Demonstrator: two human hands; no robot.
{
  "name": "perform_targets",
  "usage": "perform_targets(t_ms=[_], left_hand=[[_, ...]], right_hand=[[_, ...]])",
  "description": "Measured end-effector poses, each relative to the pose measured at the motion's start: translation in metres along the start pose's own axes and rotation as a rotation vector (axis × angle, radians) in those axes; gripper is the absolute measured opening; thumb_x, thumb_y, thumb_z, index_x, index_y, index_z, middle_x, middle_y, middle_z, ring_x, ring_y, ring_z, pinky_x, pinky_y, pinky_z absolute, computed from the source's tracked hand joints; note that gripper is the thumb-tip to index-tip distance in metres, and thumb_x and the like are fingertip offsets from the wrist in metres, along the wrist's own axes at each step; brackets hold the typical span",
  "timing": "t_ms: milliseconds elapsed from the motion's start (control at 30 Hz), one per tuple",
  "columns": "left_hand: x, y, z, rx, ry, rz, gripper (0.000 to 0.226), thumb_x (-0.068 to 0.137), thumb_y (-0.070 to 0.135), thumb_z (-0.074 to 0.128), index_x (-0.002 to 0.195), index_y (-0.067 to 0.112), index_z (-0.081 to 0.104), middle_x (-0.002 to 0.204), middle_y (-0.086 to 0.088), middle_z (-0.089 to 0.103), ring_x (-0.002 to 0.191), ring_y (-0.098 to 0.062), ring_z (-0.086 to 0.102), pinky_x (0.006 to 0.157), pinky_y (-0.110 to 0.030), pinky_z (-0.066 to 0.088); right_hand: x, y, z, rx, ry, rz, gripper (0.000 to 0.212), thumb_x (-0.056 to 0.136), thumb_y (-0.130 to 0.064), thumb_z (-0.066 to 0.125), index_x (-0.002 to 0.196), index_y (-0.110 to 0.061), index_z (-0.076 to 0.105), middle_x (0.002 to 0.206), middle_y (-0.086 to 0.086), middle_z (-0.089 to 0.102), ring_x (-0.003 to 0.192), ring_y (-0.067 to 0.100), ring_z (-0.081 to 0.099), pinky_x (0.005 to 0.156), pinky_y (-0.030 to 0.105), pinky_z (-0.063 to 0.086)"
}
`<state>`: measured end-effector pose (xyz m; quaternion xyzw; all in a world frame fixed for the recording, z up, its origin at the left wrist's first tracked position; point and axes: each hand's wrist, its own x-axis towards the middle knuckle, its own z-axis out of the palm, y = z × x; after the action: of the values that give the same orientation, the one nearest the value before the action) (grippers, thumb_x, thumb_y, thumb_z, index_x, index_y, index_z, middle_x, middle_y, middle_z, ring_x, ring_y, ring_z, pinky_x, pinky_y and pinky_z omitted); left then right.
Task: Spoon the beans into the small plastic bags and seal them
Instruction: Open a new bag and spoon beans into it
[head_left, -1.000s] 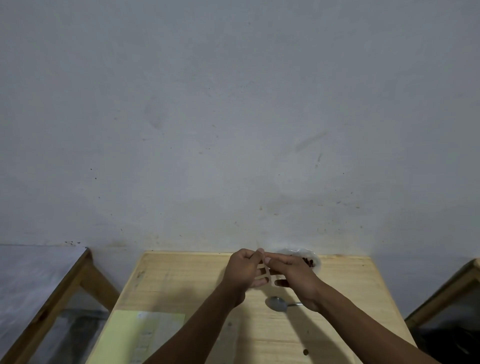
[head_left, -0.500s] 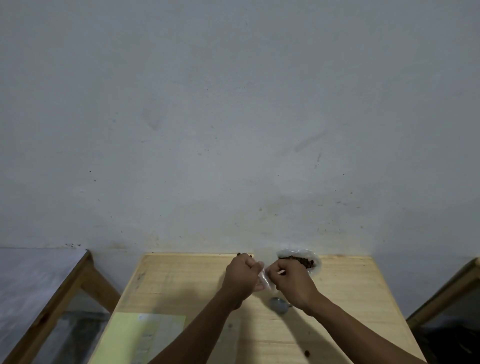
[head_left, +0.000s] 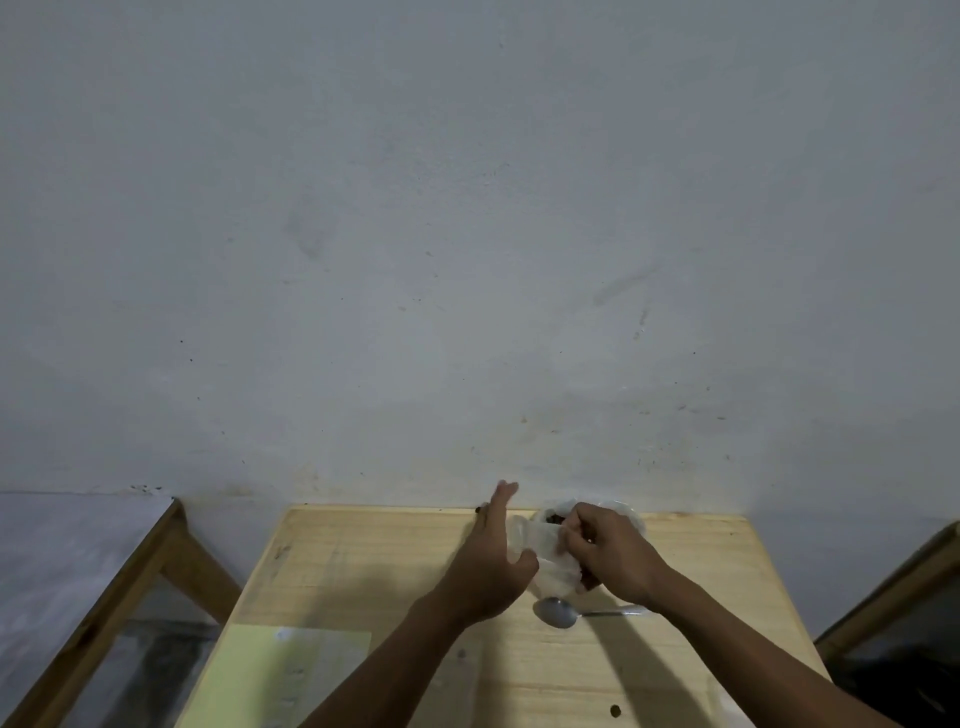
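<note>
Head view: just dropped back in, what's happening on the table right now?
A person is working a small clear plastic bag between both hands above the wooden table. The right hand pinches the bag near its top, while the left hand is opened flat against its side, fingers stretched out. The spoon lies unheld on the table just below the hands, bowl empty. A container of dark beans sits behind the hands at the far edge. Whether the bag is sealed cannot be told.
</note>
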<state>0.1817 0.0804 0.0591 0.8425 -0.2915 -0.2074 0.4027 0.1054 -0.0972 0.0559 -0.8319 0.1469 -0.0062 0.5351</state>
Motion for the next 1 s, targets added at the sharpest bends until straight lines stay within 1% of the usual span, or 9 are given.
perform_targets(t_ms=[67, 133, 200, 267, 467, 600, 667, 800, 1000], left_hand=[[0.0, 0.0, -0.001, 0.062, -0.061, -0.008, 0.062, 0.086, 0.029, 0.052, 0.146, 0.024, 0.035, 0.148, 0.008, 0.041, 0.133, -0.011, 0.04, 0.111, -0.033, 0.038], [0.0, 0.004, -0.002, 0.104, -0.11, -0.077, 0.052, 0.08, 0.039, 0.047, 0.13, 0.025, 0.049, 0.121, 0.004, 0.059, 0.105, -0.014, 0.056, 0.095, -0.038, 0.049], [0.001, 0.011, -0.002, 0.074, -0.169, -0.111, 0.042, 0.079, 0.044, 0.043, 0.113, 0.021, 0.053, 0.095, 0.004, 0.06, 0.081, -0.013, 0.054, 0.078, -0.037, 0.047], [0.003, 0.017, -0.003, 0.037, -0.191, -0.088, 0.036, 0.082, 0.045, 0.041, 0.106, 0.022, 0.053, 0.088, 0.005, 0.059, 0.074, -0.012, 0.052, 0.07, -0.034, 0.044], [0.003, 0.019, -0.005, -0.035, -0.106, -0.008, 0.04, 0.09, 0.057, 0.048, 0.123, 0.036, 0.058, 0.11, 0.014, 0.067, 0.099, -0.004, 0.063, 0.091, -0.036, 0.053], [-0.001, 0.018, 0.002, 0.057, 0.018, 0.072, 0.056, 0.08, 0.058, 0.066, 0.13, 0.036, 0.051, 0.112, 0.027, 0.058, 0.102, 0.002, 0.056, 0.091, -0.028, 0.05], [-0.002, 0.015, 0.009, 0.144, 0.097, 0.153, 0.07, 0.074, 0.048, 0.075, 0.134, 0.027, 0.046, 0.119, 0.019, 0.055, 0.104, -0.004, 0.052, 0.088, -0.027, 0.05], [0.001, 0.004, 0.024, 0.175, 0.208, 0.194, 0.059, 0.068, 0.036, 0.071, 0.121, 0.018, 0.053, 0.108, 0.007, 0.058, 0.096, -0.012, 0.053, 0.078, -0.038, 0.051], [0.001, -0.005, 0.026, 0.224, 0.211, 0.146, 0.069, 0.076, 0.031, 0.073, 0.138, 0.017, 0.047, 0.131, 0.001, 0.056, 0.117, -0.017, 0.051, 0.096, -0.032, 0.046]], right_hand=[[-0.002, -0.001, -0.003, -0.016, 0.005, -0.026, 0.02, 0.098, -0.017, 0.053, 0.084, -0.003, 0.056, 0.069, 0.006, 0.062, 0.055, 0.018, 0.061, 0.054, 0.042, 0.055], [-0.005, -0.003, -0.002, -0.113, 0.126, -0.113, 0.019, 0.097, -0.017, 0.053, 0.08, -0.011, 0.055, 0.064, 0.0, 0.061, 0.051, 0.011, 0.057, 0.053, 0.039, 0.052], [-0.008, -0.008, 0.002, -0.284, 0.304, -0.203, 0.014, 0.098, -0.018, 0.053, 0.084, -0.017, 0.057, 0.068, -0.007, 0.062, 0.058, 0.007, 0.056, 0.057, 0.028, 0.046], [-0.009, -0.009, 0.007, -0.353, 0.419, -0.243, 0.01, 0.099, -0.02, 0.051, 0.092, -0.019, 0.058, 0.074, -0.008, 0.063, 0.065, 0.008, 0.059, 0.06, 0.027, 0.047], [-0.003, -0.012, 0.0, -0.1, 0.476, -0.081, 0.014, 0.098, -0.019, 0.048, 0.087, -0.022, 0.056, 0.075, -0.003, 0.066, 0.061, 0.013, 0.066, 0.052, 0.034, 0.056], [-0.002, -0.02, -0.005, 0.091, 0.506, 0.005, 0.013, 0.095, -0.014, 0.054, 0.083, -0.01, 0.057, 0.085, 0.004, 0.065, 0.053, 0.023, 0.067, 0.045, 0.036, 0.057], [0.0, -0.019, -0.004, 0.146, 0.505, 0.05, 0.014, 0.092, -0.012, 0.055, 0.08, -0.005, 0.057, 0.081, 0.01, 0.063, 0.051, 0.031, 0.066, 0.047, 0.044, 0.058], [0.006, -0.014, -0.003, 0.219, 0.475, 0.16, 0.015, 0.085, -0.012, 0.057, 0.077, 0.001, 0.056, 0.076, 0.019, 0.062, 0.058, 0.042, 0.067, 0.055, 0.056, 0.057], [0.004, -0.01, -0.008, 0.427, 0.32, 0.219, 0.016, 0.094, -0.006, 0.055, 0.085, 0.007, 0.057, 0.086, 0.02, 0.067, 0.059, 0.031, 0.067, 0.055, 0.035, 0.059]])
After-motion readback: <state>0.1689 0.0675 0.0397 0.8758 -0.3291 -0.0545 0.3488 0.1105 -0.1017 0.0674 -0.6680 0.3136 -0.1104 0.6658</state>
